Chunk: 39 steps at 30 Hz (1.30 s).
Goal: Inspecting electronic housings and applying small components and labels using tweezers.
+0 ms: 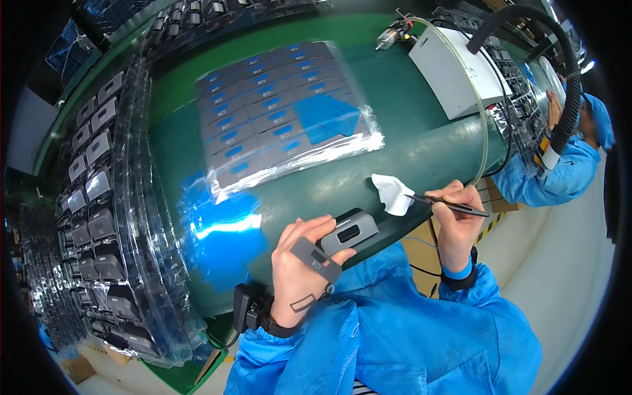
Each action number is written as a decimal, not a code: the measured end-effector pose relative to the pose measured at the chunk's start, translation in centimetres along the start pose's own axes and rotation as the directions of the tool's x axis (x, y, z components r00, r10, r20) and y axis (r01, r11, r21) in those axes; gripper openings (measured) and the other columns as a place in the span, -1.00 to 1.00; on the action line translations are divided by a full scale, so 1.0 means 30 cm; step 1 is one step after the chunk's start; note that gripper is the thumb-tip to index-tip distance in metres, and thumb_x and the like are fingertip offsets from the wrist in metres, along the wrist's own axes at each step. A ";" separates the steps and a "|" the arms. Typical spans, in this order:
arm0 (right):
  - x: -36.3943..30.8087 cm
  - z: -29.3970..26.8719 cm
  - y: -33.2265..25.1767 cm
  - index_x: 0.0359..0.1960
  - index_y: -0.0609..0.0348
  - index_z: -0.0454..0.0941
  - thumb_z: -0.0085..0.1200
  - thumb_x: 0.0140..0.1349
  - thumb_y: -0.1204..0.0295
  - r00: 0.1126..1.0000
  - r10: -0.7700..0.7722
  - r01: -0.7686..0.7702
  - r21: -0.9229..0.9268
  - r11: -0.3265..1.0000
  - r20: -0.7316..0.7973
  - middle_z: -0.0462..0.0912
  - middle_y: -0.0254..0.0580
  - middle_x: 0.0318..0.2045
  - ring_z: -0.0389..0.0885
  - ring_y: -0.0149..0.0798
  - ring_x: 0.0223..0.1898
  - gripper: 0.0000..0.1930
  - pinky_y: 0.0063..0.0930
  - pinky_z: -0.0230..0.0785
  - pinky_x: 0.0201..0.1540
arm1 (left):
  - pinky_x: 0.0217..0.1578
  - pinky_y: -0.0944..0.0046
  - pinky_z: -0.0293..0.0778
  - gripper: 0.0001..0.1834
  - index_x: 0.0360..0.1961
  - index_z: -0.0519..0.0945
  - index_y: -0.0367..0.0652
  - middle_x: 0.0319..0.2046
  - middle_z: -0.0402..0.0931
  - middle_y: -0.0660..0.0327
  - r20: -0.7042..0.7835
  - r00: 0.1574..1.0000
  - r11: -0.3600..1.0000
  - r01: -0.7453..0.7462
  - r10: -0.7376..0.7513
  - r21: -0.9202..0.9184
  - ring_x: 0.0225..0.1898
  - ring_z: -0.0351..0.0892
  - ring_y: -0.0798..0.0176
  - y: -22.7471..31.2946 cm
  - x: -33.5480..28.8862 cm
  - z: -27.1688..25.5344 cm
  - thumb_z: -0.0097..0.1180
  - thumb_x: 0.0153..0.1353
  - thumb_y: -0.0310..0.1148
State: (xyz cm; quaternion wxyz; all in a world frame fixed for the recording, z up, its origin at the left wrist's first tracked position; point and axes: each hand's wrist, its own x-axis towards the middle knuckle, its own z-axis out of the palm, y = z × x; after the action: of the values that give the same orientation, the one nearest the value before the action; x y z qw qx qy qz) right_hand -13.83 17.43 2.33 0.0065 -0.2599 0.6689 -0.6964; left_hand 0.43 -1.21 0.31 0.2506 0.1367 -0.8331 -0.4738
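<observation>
My left hand (288,271) is closed around a grey plastic housing (366,228) with a dark rectangular window, held near the bench edge. A flat dark grey panel (305,251) with a slot lies across the back of that hand. Nearer the wrist, a thin black rectangular outline (303,303) shows on the skin. Black tweezers (454,205) are gripped in my right hand (459,230). Their tips meet a crumpled white cloth-like piece (393,195), just right of the housing and apart from it.
On the green bench mat (316,191) lies a clear sheet of grey panels (260,125) with a blue film piece (327,117) on top. Stacked trays of grey housings (99,224) stand left. A white box (447,72) and black hose (567,79) are at right, near a co-worker in blue (550,174).
</observation>
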 end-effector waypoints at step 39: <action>-0.097 0.141 -0.099 -0.34 0.20 0.30 0.22 -0.06 0.67 0.889 0.175 -0.385 0.485 0.785 0.423 0.62 0.00 -0.42 0.58 -0.24 -0.31 -0.68 -0.43 0.40 -0.25 | -0.10 0.21 0.43 -0.50 -0.19 0.56 -0.31 -0.16 0.55 -0.02 -0.289 0.950 0.993 0.121 -0.115 0.003 -0.13 0.55 0.06 0.056 0.037 0.005 0.44 -0.23 -0.40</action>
State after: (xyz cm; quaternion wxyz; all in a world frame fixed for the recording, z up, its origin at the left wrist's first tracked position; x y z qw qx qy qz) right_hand -8.74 14.85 3.95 0.3077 -0.2638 0.4558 -0.7924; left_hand -0.56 -0.75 1.99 0.3393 0.2564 -0.7827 -0.4545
